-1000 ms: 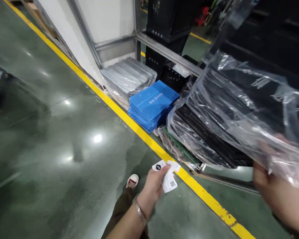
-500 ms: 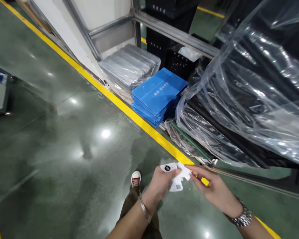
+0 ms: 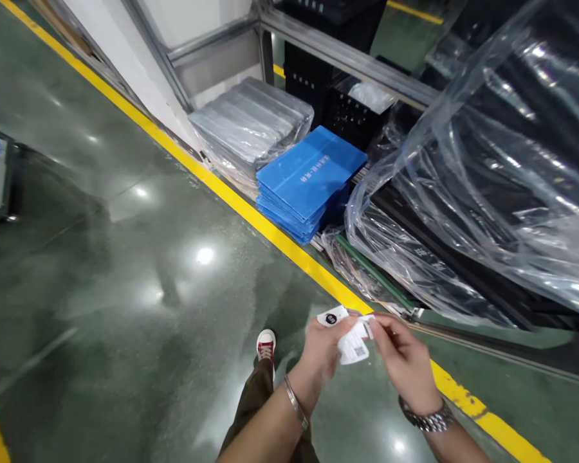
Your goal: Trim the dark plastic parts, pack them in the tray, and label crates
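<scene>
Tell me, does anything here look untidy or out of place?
Mostly no. Only the clear plastic wrap over the black stack hangs loose and crumpled. The blue sheets lie neatly stacked. Both hands hold small white labels.

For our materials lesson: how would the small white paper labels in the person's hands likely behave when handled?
The white labels look thin, so probably floppy and very light. Both hands, left and right, pinch them, suggesting loose slips could scatter. Likely tear easily.

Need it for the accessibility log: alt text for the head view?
Both hands, left hand and right hand, hold small white labels over a green floor. Beyond a yellow line lie blue sheets and black trays in plastic wrap.
</scene>
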The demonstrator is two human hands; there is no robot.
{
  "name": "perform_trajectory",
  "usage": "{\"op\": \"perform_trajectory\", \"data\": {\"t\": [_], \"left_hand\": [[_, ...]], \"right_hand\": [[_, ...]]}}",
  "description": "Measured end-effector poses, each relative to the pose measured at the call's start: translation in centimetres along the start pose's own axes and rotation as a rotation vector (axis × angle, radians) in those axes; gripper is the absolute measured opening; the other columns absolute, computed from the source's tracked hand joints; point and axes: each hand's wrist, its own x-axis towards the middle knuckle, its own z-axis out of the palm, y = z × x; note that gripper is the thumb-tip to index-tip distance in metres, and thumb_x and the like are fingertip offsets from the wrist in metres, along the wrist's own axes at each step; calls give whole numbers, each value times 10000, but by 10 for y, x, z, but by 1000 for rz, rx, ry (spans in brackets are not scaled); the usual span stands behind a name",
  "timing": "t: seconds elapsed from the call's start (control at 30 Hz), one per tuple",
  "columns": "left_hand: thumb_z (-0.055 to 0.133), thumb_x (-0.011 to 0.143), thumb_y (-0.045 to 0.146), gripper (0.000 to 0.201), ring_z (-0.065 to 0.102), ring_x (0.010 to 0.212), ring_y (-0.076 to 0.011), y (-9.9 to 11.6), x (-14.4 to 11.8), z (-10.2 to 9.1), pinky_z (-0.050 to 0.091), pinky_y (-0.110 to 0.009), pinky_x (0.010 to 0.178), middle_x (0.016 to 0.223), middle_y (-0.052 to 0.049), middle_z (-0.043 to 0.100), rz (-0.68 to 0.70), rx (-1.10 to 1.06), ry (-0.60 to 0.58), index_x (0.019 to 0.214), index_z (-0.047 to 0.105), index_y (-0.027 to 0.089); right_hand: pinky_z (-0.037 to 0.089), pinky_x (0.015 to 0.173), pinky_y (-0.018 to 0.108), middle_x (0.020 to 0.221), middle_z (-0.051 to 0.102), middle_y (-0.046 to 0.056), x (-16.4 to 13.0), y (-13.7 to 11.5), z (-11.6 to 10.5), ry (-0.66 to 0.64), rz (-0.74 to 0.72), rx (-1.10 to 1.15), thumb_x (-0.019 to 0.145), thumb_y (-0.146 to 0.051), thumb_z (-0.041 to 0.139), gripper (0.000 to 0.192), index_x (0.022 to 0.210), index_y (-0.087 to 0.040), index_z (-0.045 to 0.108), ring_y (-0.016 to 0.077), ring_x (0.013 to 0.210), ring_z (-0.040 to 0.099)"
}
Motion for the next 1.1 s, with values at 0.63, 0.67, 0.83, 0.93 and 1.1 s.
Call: {"op": "perform_trajectory", "data": {"t": [0.63,0.67,0.83,0.93,1.1], "left_hand": [[916,331,364,450,585,501,-112,-22,3,0,467,-219,529,591,-33,680,13,-18,115,637,708,108],[920,313,355,460,596,510,-120,-21,3,2,476,-224,536,596,-35,683,7,-32,125,636,705,108],[911,369,363,459,607,505,-130,-20,0,9,476,-228,517,627,-54,698,-66,-30,130,688,714,98],[913,352,354,469,578,467,-119,-22,2,13,450,-221,484,585,-41,679,-22,-27,140,685,708,97],[918,290,302,453,586,495,-127,-28,6,19,474,-242,544,591,-37,680,36,-20,160,638,699,112]], "right_hand": [[548,663,290,819,704,37,-4,16,1,26,-163,-35,811,-280,622,87,760,-235,678,178,770,661],[551,689,296,837,704,41,-4,17,0,28,-193,-45,811,-264,624,84,755,-236,680,183,807,663],[555,697,280,854,681,42,2,21,-9,68,-336,-125,827,-190,606,95,780,-231,677,159,795,656],[548,626,245,849,649,45,3,21,-12,92,-421,-182,833,-174,598,102,787,-223,674,142,764,644],[551,650,245,821,629,37,1,25,-15,86,-456,-201,839,-139,591,110,815,-219,663,135,766,629]]}}
